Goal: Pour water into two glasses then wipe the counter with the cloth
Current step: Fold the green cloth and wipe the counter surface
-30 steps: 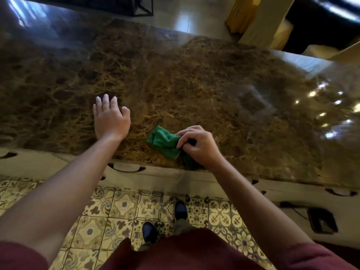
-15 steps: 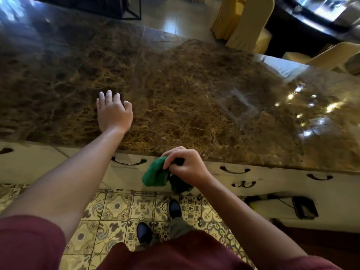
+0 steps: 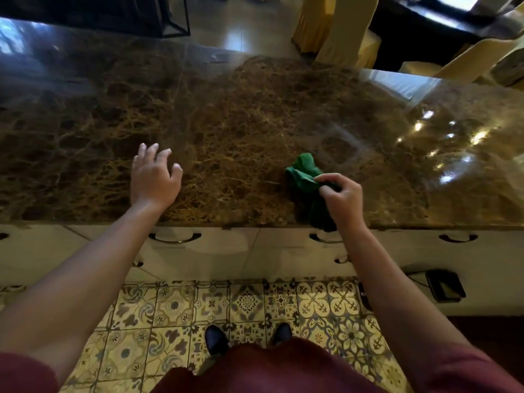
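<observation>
Gripping green cloth point(image 3: 304, 173) on the counter point(image 3: 255, 114), right hand point(image 3: 341, 199) pinched it; left hand point(image 3: 154, 177) lay spread, empty, left of the cloth.

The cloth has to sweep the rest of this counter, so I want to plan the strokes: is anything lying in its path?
Nothing visible does. The right hand pinches the green cloth on the counter, and the marble around it shows only reflections. The left hand is well to the left, apart from the cloth.
</observation>
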`<action>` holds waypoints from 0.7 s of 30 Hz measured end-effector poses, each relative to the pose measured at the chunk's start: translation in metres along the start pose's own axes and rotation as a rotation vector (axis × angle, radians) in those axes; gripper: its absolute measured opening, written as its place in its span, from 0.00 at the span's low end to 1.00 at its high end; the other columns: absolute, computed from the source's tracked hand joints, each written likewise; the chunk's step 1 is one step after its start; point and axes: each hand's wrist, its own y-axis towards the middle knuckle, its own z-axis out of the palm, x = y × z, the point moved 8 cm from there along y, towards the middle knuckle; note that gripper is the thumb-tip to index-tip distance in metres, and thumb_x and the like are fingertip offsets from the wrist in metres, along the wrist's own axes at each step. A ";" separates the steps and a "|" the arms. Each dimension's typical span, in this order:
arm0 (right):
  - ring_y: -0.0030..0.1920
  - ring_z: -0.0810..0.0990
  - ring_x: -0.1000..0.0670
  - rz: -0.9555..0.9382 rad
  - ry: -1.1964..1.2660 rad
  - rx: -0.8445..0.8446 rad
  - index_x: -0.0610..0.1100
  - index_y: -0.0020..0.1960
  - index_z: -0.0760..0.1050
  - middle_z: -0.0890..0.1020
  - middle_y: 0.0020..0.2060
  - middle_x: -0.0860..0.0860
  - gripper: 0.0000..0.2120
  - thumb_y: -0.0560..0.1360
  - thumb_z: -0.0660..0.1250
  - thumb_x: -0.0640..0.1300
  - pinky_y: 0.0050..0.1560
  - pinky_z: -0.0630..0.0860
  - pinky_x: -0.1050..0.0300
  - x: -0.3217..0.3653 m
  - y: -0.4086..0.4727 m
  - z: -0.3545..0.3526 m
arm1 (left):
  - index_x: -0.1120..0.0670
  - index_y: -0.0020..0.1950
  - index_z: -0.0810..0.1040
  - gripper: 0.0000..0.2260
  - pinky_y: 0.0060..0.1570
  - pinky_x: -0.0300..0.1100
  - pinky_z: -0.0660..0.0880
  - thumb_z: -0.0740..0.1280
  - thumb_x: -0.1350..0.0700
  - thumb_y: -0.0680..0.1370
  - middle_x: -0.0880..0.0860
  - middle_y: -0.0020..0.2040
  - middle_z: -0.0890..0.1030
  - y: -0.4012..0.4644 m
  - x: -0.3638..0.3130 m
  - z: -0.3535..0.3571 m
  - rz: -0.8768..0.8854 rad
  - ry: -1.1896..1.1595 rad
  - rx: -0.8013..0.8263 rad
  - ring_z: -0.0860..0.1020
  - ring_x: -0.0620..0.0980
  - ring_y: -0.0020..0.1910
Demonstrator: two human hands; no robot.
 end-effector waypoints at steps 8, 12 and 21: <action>0.57 0.81 0.56 -0.357 -0.135 0.311 0.49 0.49 0.86 0.84 0.51 0.59 0.10 0.73 0.74 0.36 0.61 0.78 0.56 0.029 -0.057 0.091 | 0.58 0.76 0.70 0.23 0.80 0.58 0.54 0.60 0.48 0.84 0.60 0.79 0.66 0.004 0.000 0.008 0.008 0.106 0.003 0.60 0.60 0.81; 0.55 0.84 0.55 -0.257 0.091 0.631 0.49 0.46 0.87 0.85 0.50 0.58 0.13 0.71 0.72 0.32 0.59 0.81 0.57 0.038 -0.087 0.126 | 0.57 0.73 0.73 0.20 0.78 0.58 0.58 0.62 0.51 0.83 0.59 0.78 0.67 -0.004 -0.003 -0.015 -0.069 0.021 -0.138 0.62 0.59 0.80; 0.60 0.86 0.44 -0.019 0.414 0.672 0.42 0.50 0.87 0.86 0.58 0.48 0.17 0.74 0.67 0.24 0.54 0.84 0.52 0.037 -0.067 0.015 | 0.48 0.65 0.79 0.10 0.50 0.40 0.75 0.64 0.52 0.84 0.51 0.59 0.80 -0.084 -0.156 -0.024 -0.041 -0.692 0.200 0.79 0.43 0.54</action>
